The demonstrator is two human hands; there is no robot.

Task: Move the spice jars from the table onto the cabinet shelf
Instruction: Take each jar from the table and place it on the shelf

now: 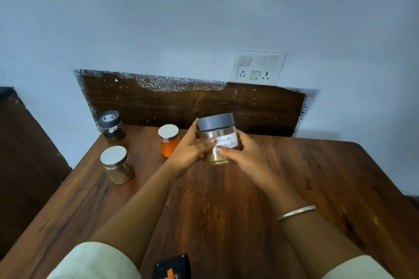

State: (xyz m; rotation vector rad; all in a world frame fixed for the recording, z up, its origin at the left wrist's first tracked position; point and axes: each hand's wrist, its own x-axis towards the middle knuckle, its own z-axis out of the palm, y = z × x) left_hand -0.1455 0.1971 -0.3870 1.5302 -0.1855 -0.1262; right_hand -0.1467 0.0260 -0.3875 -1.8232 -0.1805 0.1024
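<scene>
A clear jar with a grey lid and a white handwritten label, the coriander powder jar (pixel 218 130), stands near the back middle of the wooden table (pixel 317 176). My left hand (pixel 189 149) wraps its left side and my right hand (pixel 241 154) its right side, thumbs meeting on the front. Just left of it stands an orange-filled jar (pixel 169 140) with a silver lid. A brown-powder jar (pixel 116 165) with a silver lid sits further left. A dark jar (pixel 111 125) with a black lid is at the back left corner.
A dark wooden backboard (pixel 192 104) runs along the wall behind the table, with a switch and socket plate (pixel 258 67) above it. A dark brown piece of furniture (pixel 22 154) stands left of the table. A black object with an orange mark (pixel 172 267) lies at the bottom edge.
</scene>
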